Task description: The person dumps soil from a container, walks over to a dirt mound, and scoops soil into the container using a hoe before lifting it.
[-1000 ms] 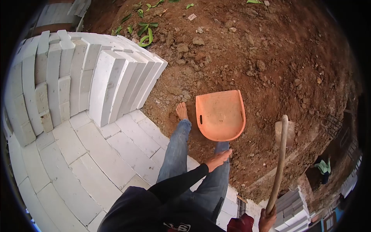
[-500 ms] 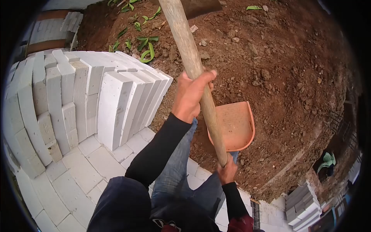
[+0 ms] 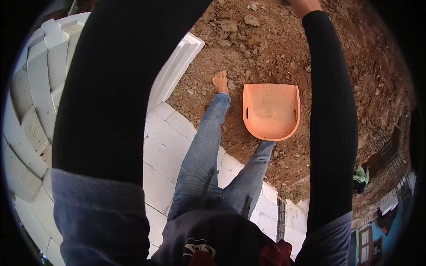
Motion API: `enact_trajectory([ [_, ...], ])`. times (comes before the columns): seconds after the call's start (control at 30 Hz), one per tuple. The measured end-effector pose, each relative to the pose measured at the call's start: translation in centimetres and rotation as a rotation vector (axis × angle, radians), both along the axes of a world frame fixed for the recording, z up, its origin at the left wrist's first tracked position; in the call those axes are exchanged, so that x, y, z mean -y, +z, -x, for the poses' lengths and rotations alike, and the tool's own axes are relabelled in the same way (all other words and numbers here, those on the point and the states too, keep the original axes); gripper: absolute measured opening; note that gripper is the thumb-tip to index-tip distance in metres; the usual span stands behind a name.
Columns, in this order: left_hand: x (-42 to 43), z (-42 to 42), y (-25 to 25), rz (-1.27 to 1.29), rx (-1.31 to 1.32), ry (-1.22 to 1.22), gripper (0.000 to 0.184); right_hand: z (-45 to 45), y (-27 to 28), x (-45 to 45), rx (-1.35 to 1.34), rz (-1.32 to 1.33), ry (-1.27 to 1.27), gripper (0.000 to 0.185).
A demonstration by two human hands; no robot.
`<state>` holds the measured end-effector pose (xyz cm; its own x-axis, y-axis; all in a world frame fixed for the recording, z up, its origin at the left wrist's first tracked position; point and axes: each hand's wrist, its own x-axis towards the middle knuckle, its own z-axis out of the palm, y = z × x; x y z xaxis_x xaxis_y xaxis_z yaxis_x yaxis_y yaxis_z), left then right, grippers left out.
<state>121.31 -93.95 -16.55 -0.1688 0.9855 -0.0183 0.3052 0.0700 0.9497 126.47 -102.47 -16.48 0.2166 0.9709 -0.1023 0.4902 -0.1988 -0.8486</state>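
Note:
Both my arms, in black sleeves, are raised toward the top of the head view. My left hand is beyond the top edge, out of sight. Of my right hand (image 3: 305,7) only the wrist and back show at the top edge. Its fingers are cut off, so what they hold is hidden. An orange plastic scoop-shaped pan (image 3: 270,111) with two side handle slots lies on the brown soil (image 3: 266,48), in front of my right leg and below both hands. The wooden-handled tool is out of view.
My bare left foot (image 3: 220,83) stands on the soil beside the pan. White block stacks (image 3: 177,66) rise at the left, above white block paving (image 3: 168,142). Clods and stones cover the ground ahead. Someone in green (image 3: 361,175) is at the far right, near metal rebar cages (image 3: 390,148).
Both arms have swung up from the low grip on the wooden handle, and the handle has left the view. The pan appears farther up and slightly right, now unobstructed.

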Motion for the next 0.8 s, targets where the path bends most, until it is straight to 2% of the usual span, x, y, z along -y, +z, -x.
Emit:
enact_trajectory([
  [0.07, 4.2, -1.8, -7.2, 0.313, 0.026, -0.068, 0.046, -3.0, -5.5, 5.0, -0.023, 0.245, 0.002, 0.022],
  [0.17, 17.7, -2.2, -18.2, 0.874, 0.018, -0.171, 0.05, -4.8, -9.1, 20.0, -0.163, 0.718, -0.058, 0.019],
  [0.2, 22.3, -2.9, -18.3, 1.011, 0.125, -0.149, 0.051, -5.3, -8.6, 25.8, -0.236, 0.828, -0.101, 0.018],
  [0.23, 25.5, -4.0, -15.9, 1.101, 0.399, 0.026, 0.051, -5.8, -7.3, 31.4, -0.319, 0.915, -0.156, 0.017],
  [0.27, 27.0, -4.1, -12.3, 1.149, 0.507, 0.002, 0.048, -6.1, -5.2, 36.7, -0.39, 0.98, -0.221, 0.016],
  [0.3, 28.6, -4.1, -11.6, 1.143, 0.551, -0.014, 0.043, -6.5, -3.5, 40.9, -0.404, 1.017, -0.252, 0.018],
  [0.33, 30.5, -4.1, -11.4, 1.137, 0.595, -0.03, 0.037, -6.8, -1.1, 45.9, -0.374, 1.018, -0.256, 0.019],
  [0.4, 38.0, -3.5, -11.5, 1.355, 0.628, 0.0, 0.026, -6.8, 3.7, 55.1, -0.244, 1.011, -0.217, 0.023],
  [0.43, 41.6, -3.3, -10.9, 1.456, 0.629, 0.018, 0.023, -6.2, 6.5, 56.0, -0.111, 1.113, -0.198, 0.027],
  [0.47, 43.9, -2.9, -9.9, 1.54, 0.601, 0.04, 0.024, -5.5, 7.7, 58.9, -0.047, 1.096, -0.138, 0.032],
  [0.53, 43.6, -1.5, -9.0, 1.582, 0.637, 0.176, 0.025, -4.7, 8.8, 58.4, 0.11, 1.085, -0.031, 0.037],
  [0.6, 36.4, -1.0, -7.4, 1.36, 0.812, 0.148, 0.024, -5.9, 4.1, 54.2, 0.131, 0.867, -0.086, 0.039],
  [0.63, 32.1, -0.4, -5.4, 1.19, 0.77, 0.127, 0.021, -5.9, 1.6, 50.7, 0.219, 0.701, -0.056, 0.041],
  [0.7, 22.9, 1.4, -0.4, 0.827, 0.779, 0.012, 0.023, -5.3, -2.8, 41.2, 0.206, 0.442, -0.047, 0.04],
  [0.77, 13.3, 2.9, 5.7, 0.466, 0.716, -0.131, 0.023, -4.1, -4.0, 29.4, 0.117, 0.173, -0.026, 0.041],
  [0.8, 8.2, 3.5, 9.4, 0.281, 0.648, -0.208, 0.023, -3.4, -2.7, 23.1, 0.081, 0.057, -0.015, 0.041],
])
